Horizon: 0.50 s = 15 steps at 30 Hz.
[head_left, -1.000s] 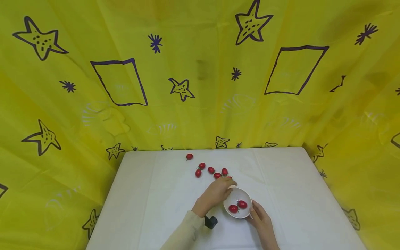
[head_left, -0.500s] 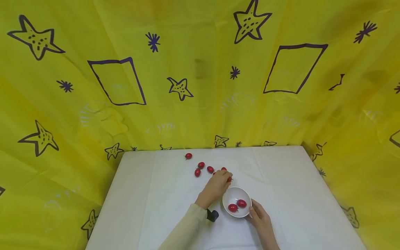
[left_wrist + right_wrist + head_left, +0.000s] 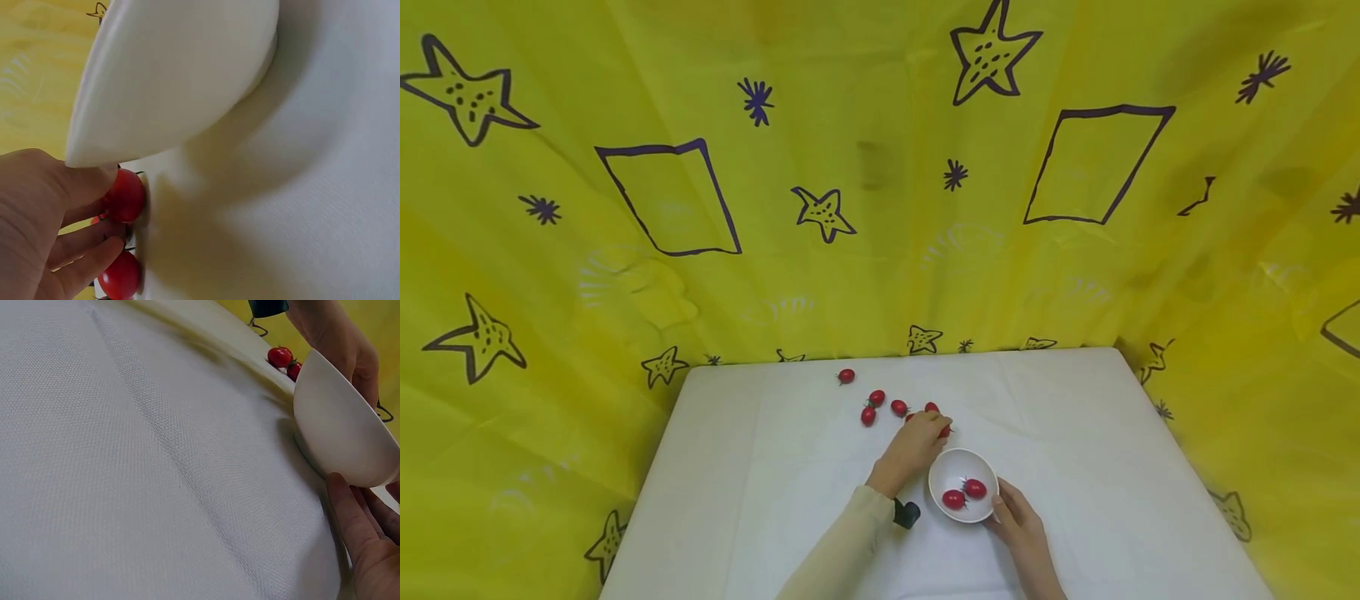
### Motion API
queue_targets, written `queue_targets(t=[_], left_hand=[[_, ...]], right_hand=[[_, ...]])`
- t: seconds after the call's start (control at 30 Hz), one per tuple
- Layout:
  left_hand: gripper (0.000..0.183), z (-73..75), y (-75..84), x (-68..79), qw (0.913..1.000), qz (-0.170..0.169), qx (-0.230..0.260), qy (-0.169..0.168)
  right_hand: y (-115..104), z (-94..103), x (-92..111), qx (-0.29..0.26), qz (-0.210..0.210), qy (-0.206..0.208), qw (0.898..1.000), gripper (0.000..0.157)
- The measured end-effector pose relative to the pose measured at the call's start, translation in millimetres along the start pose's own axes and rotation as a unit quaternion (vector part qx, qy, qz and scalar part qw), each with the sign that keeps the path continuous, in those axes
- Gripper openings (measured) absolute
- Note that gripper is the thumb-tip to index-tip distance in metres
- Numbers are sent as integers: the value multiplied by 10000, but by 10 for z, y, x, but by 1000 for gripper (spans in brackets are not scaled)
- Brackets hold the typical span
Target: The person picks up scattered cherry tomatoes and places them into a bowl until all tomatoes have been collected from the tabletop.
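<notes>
My left hand (image 3: 914, 448) reaches just beyond the white bowl (image 3: 950, 469). In the left wrist view its thumb and fingers pinch a red cherry tomato (image 3: 127, 197) low over the tablecloth; another tomato (image 3: 120, 276) lies beside the fingers. My right hand (image 3: 1024, 527) grips the bowl at its right side, thumb at the rim and fingers underneath, as the right wrist view also shows. Two cherry tomatoes (image 3: 953, 499) with green stems lie inside the bowl. Part of the pinched tomato is hidden behind the left thumb.
Several more cherry tomatoes (image 3: 876, 398) are scattered on the white-covered table (image 3: 805, 467) toward its far edge, one (image 3: 847, 376) farthest back. A yellow curtain (image 3: 880, 275) with drawn stars surrounds the table. A dark band (image 3: 906, 513) sits at the left wrist.
My left hand has moved from the bowl's far rim out to a tomato beyond it and closed its fingers there. The right hand keeps its hold on the bowl; the head view shifts slightly.
</notes>
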<state>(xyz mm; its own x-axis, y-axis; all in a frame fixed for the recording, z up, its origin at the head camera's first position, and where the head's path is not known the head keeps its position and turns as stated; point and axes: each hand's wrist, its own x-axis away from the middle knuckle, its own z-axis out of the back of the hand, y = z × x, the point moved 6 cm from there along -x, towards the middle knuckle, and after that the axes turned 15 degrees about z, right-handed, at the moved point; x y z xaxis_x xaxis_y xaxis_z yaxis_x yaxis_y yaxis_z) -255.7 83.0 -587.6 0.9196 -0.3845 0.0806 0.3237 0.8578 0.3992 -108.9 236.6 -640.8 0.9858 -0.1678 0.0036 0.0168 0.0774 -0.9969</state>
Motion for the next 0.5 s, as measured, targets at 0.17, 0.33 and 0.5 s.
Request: queue_targets(t=[0.17, 0.33, 0.5], left_hand=[[34, -93, -40, -41, 9999, 16, -144, -68], [31, -91, -67, -56, 9999, -76, -108, 30], [28, -47, -79, -40, 9999, -147, 65, 59]], right_hand=[[10, 10, 0, 61, -15, 15, 10000, 61], [10, 1, -2, 22, -16, -3, 10000, 59], [-10, -4, -8, 73, -31, -12, 10000, 61]])
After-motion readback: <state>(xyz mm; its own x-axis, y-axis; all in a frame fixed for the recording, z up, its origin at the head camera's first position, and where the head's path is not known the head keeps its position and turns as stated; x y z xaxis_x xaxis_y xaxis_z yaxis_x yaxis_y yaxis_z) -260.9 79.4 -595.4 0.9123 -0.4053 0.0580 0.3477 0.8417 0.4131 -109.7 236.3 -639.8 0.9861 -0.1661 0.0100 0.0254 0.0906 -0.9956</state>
